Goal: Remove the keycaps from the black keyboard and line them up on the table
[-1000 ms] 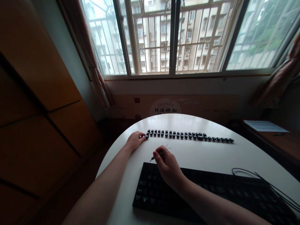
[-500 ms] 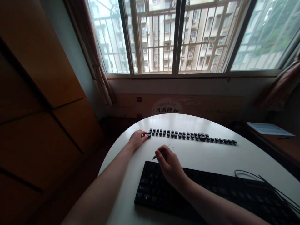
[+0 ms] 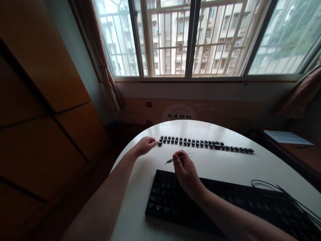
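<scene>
My left hand (image 3: 145,146) is at the left end of the keycap rows, its fingers curled together. Its fingertips meet or nearly meet the left side of the end keycap (image 3: 159,143); contact is hard to judge. Black keycaps (image 3: 193,142) stand in two lines that narrow to one line at the right. My right hand (image 3: 185,166) is closed around a keycap puller (image 3: 170,161); its metal tip points left and thin wires stick out behind the fingers. Below that hand lies a black keyboard (image 3: 160,201), partly covered by my right forearm.
A cable (image 3: 269,184) loops over the keyboard's right side. The white round table (image 3: 140,204) curves away at the back. Wooden cabinets (image 3: 72,130) stand at left, and a side table with a paper sheet (image 3: 288,137) is at right. A barred window spans the back wall.
My left hand has drawn its fingers in and shifted slightly left of the end keycap. My right hand has moved a little up and right, tilting the keycap puller flatter.
</scene>
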The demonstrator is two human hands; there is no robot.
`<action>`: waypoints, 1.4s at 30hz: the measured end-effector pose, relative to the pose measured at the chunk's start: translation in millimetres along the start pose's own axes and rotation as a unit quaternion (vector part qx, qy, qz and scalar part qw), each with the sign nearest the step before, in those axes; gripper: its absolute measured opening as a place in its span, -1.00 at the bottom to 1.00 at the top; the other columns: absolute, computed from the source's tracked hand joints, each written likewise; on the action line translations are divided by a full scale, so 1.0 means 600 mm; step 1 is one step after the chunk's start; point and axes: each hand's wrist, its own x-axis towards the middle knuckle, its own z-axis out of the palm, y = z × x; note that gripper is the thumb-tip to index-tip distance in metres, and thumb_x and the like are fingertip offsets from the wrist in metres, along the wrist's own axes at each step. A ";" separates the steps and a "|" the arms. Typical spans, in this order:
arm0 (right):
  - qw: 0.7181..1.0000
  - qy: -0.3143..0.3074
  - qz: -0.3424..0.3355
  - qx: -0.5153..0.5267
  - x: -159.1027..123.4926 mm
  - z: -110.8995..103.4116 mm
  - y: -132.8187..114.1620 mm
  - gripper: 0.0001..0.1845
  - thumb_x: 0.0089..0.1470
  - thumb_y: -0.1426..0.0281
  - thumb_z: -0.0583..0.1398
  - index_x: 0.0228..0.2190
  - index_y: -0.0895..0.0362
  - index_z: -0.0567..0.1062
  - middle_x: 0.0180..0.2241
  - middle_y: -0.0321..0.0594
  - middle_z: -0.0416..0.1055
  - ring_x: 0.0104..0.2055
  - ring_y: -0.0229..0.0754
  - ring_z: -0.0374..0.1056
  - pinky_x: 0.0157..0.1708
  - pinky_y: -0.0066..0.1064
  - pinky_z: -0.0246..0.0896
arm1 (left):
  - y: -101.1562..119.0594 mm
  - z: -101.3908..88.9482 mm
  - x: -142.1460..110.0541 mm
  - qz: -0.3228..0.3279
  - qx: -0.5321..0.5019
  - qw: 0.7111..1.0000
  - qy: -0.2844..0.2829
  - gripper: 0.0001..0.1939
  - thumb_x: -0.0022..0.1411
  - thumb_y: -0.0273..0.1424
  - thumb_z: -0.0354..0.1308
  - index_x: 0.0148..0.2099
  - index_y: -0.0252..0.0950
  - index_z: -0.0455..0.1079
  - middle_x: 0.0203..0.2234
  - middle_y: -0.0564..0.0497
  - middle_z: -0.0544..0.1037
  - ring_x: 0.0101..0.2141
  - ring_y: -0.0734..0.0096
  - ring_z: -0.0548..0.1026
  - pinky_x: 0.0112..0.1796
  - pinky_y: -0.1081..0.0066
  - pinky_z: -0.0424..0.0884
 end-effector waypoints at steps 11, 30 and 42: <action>0.993 -0.099 -0.013 -0.056 0.007 -0.003 -0.024 -0.71 0.28 0.17 0.02 -0.37 0.10 0.30 -0.65 -0.43 0.19 -0.64 -0.33 0.09 -0.60 -0.49 0.04 | 0.044 0.008 -0.021 -0.058 -0.065 0.880 -0.468 -0.53 -0.14 -0.03 0.36 -0.56 -0.28 0.26 -0.76 0.17 0.21 -0.69 0.58 0.14 -0.66 0.53 0.03; 0.968 -0.209 0.001 -0.136 -0.036 -0.026 -0.023 -0.76 0.31 0.22 0.00 -0.30 0.10 0.31 -0.61 -0.41 0.23 -0.58 -0.30 0.15 -0.52 -0.48 0.05 | 0.055 0.017 -0.020 -0.083 -0.072 0.872 -0.477 -0.51 -0.27 -0.07 0.43 -0.54 -0.28 0.26 -0.74 0.15 0.36 -0.62 0.45 0.37 -0.58 0.50 0.27; 0.939 -0.251 -0.045 -0.233 -0.037 -0.023 -0.041 -0.88 0.25 0.32 0.07 -0.24 0.09 0.37 -0.49 -0.30 0.38 -0.49 -0.22 0.26 -0.41 -0.42 0.10 | 0.055 0.022 -0.022 -0.096 -0.058 0.878 -0.466 -0.61 -0.20 -0.11 0.40 -0.46 -0.29 0.40 -0.70 0.14 0.39 -0.60 0.46 0.40 -0.53 0.50 0.34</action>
